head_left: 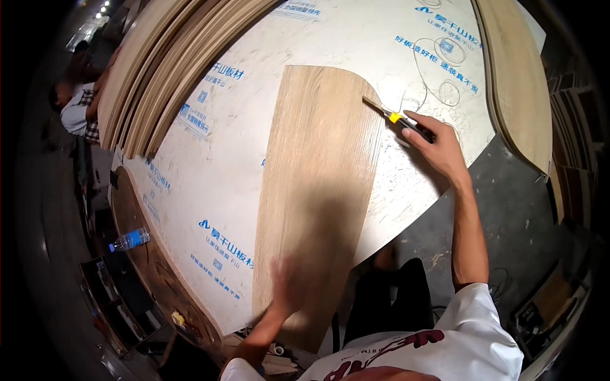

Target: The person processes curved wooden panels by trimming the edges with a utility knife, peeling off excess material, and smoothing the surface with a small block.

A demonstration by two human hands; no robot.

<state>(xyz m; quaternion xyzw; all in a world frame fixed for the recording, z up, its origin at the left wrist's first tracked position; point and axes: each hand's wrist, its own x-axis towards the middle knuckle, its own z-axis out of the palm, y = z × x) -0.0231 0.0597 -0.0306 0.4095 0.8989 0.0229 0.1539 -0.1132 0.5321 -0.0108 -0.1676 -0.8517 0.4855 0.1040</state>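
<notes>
A long wood-grain panel (311,146) with a rounded far corner lies on the white printed board in front of me. My right hand (435,143) is closed around the black and yellow handle of a flat file (373,103). The file's narrow blade points to the far left, over the panel's right edge near the rounded corner. Lower down, my left hand (289,286) is at the near part of the panel, smeared by motion, so its fingers cannot be made out. A dark shadow falls across the middle of the panel.
Curved stacks of panels (184,63) stand at the far left, with more panels (518,82) at the right. Thin coiled strips (448,54) lie on the white board (222,146). A water bottle (130,240) rests on a brown board at left. Another person (79,111) is at far left.
</notes>
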